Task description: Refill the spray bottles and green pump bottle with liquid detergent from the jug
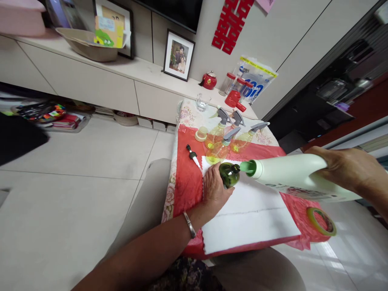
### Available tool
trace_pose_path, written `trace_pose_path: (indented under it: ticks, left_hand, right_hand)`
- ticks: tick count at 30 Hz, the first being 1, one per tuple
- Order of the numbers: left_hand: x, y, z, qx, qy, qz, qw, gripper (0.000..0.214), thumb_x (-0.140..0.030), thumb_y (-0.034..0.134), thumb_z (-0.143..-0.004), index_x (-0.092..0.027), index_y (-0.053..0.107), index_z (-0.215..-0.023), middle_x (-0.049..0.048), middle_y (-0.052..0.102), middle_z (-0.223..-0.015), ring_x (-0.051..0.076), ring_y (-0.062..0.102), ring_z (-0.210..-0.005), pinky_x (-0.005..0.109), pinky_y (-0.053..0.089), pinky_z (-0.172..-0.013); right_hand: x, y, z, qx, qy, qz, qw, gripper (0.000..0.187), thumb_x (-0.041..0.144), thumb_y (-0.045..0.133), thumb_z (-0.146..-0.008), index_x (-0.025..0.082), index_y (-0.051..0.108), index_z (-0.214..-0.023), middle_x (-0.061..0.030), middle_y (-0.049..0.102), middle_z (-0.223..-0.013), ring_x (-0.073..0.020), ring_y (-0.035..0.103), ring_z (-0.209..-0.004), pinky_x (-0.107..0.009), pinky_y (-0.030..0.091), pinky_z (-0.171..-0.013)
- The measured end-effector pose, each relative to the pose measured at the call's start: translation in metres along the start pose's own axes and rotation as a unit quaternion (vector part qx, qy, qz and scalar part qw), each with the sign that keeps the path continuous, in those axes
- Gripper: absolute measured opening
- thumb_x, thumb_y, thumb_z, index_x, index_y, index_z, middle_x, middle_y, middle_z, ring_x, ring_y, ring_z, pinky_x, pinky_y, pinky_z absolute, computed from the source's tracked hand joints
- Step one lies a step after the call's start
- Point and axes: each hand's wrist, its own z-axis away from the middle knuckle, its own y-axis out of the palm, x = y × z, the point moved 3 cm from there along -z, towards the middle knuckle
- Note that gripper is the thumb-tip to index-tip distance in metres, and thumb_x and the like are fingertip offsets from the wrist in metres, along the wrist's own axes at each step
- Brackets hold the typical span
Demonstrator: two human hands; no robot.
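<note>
My left hand (216, 189) is closed around a small dark green bottle (229, 174) that stands on a white paper towel (251, 214). My right hand (348, 167) grips a large pale green jug (297, 176), tipped on its side so that its green spout (247, 167) touches the small bottle's mouth. Both sit over a table with a red cover (186, 182). A metal bangle is on my left wrist.
Several yellow-filled spray bottles (222, 139) with grey triggers stand behind the green bottle. A black-tipped dropper (192, 155) and a small cap (201, 133) lie at left, a tape roll (321, 221) at the right edge. A glass (201, 103) stands at the far end.
</note>
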Motion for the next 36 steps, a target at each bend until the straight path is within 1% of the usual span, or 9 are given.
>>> trace_pose_path:
  ticks: [7, 13, 16, 19, 25, 27, 29, 32, 36]
  left_hand:
    - [0.0, 0.0, -0.001, 0.004, -0.004, -0.005, 1.0, 0.091, -0.012, 0.085, -0.057, -0.021, 0.036, -0.133, 0.0154, 0.053, -0.131, 0.035, 0.052, -0.126, 0.054, 0.044, -0.105]
    - [0.0, 0.0, 0.0, 0.013, -0.009, -0.015, 1.0, 0.092, -0.014, 0.085, -0.057, -0.019, 0.035, -0.134, 0.017, 0.053, -0.131, 0.036, 0.052, -0.126, 0.053, 0.045, -0.105]
    - [-0.001, -0.002, -0.001, 0.013, -0.01, -0.011, 1.0, 0.091, -0.013, 0.084, -0.057, -0.019, 0.035, -0.134, 0.0167, 0.053, -0.132, 0.036, 0.052, -0.126, 0.053, 0.045, -0.105]
    - [-0.002, -0.004, -0.002, 0.008, -0.009, -0.003, 1.0, 0.091, -0.012, 0.085, -0.056, -0.02, 0.036, -0.133, 0.0162, 0.054, -0.131, 0.036, 0.054, -0.125, 0.054, 0.046, -0.105]
    - [-0.004, -0.006, -0.003, 0.002, -0.01, 0.008, 1.0, 0.088, -0.012, 0.084, -0.057, -0.02, 0.04, -0.133, 0.0154, 0.056, -0.129, 0.034, 0.056, -0.123, 0.053, 0.047, -0.104]
    - [-0.004, -0.006, -0.002, 0.009, -0.013, 0.01, 1.0, 0.09, -0.012, 0.084, -0.057, -0.021, 0.04, -0.134, 0.0147, 0.056, -0.13, 0.034, 0.055, -0.125, 0.052, 0.047, -0.105]
    - [-0.003, -0.005, -0.002, 0.023, -0.018, 0.007, 1.0, 0.091, -0.012, 0.084, -0.056, -0.021, 0.039, -0.135, 0.0147, 0.055, -0.131, 0.034, 0.054, -0.127, 0.051, 0.046, -0.106]
    - [0.0, -0.002, -0.002, 0.04, -0.015, 0.004, 0.999, 0.093, -0.012, 0.084, -0.056, -0.02, 0.037, -0.137, 0.0158, 0.054, -0.133, 0.035, 0.053, -0.129, 0.053, 0.045, -0.107]
    - [0.006, 0.002, -0.002, 0.036, 0.006, 0.001, 0.999, 0.097, -0.014, 0.085, -0.056, -0.02, 0.034, -0.138, 0.0157, 0.053, -0.133, 0.036, 0.051, -0.132, 0.053, 0.044, -0.109]
  right_hand:
    - [-0.005, 0.003, -0.006, 0.021, 0.031, -0.026, 0.999, 0.06, 0.034, 0.077, -0.066, 0.04, 0.061, -0.124, 0.002, 0.064, -0.084, -0.0166, 0.057, -0.071, -0.026, 0.036, -0.06]
    - [0.001, 0.008, -0.006, 0.016, 0.068, -0.1, 0.993, 0.051, 0.025, 0.084, -0.057, 0.037, 0.069, -0.104, 0.0043, 0.062, -0.073, -0.0124, 0.049, -0.06, -0.025, 0.032, -0.057]
    - [0.003, 0.015, -0.003, -0.009, 0.083, -0.144, 0.986, 0.05, 0.021, 0.087, -0.05, 0.035, 0.071, -0.096, 0.0056, 0.058, -0.066, -0.0103, 0.043, -0.054, -0.025, 0.029, -0.056]
    - [0.0, 0.022, 0.001, -0.077, 0.079, -0.219, 0.969, 0.049, 0.012, 0.084, -0.049, 0.032, 0.072, -0.092, 0.0074, 0.056, -0.062, -0.0084, 0.044, -0.054, -0.024, 0.032, -0.059]
    - [-0.011, 0.038, 0.017, -0.242, 0.11, -0.387, 0.883, 0.026, 0.002, 0.067, -0.057, 0.019, 0.068, -0.078, 0.0055, 0.056, -0.063, -0.0064, 0.049, -0.061, -0.021, 0.035, -0.063]
    - [-0.009, 0.046, 0.023, -0.292, 0.118, -0.443, 0.84, 0.017, 0.008, 0.062, -0.06, 0.016, 0.067, -0.074, 0.0036, 0.054, -0.062, -0.0069, 0.048, -0.061, -0.021, 0.033, -0.058]
    - [-0.005, 0.058, 0.027, -0.333, 0.141, -0.512, 0.779, 0.009, 0.016, 0.059, -0.058, 0.014, 0.063, -0.066, 0.0019, 0.05, -0.058, -0.0074, 0.043, -0.056, -0.021, 0.03, -0.052]
    - [0.007, 0.082, 0.029, -0.363, 0.186, -0.592, 0.695, 0.012, 0.024, 0.056, -0.053, 0.014, 0.054, -0.059, 0.0014, 0.043, -0.053, -0.0075, 0.036, -0.05, -0.021, 0.026, -0.044]
    - [0.03, 0.116, 0.022, -0.364, 0.211, -0.659, 0.623, 0.021, 0.031, 0.052, -0.053, 0.017, 0.048, -0.067, 0.0022, 0.043, -0.056, -0.0098, 0.04, -0.049, -0.022, 0.033, -0.042]
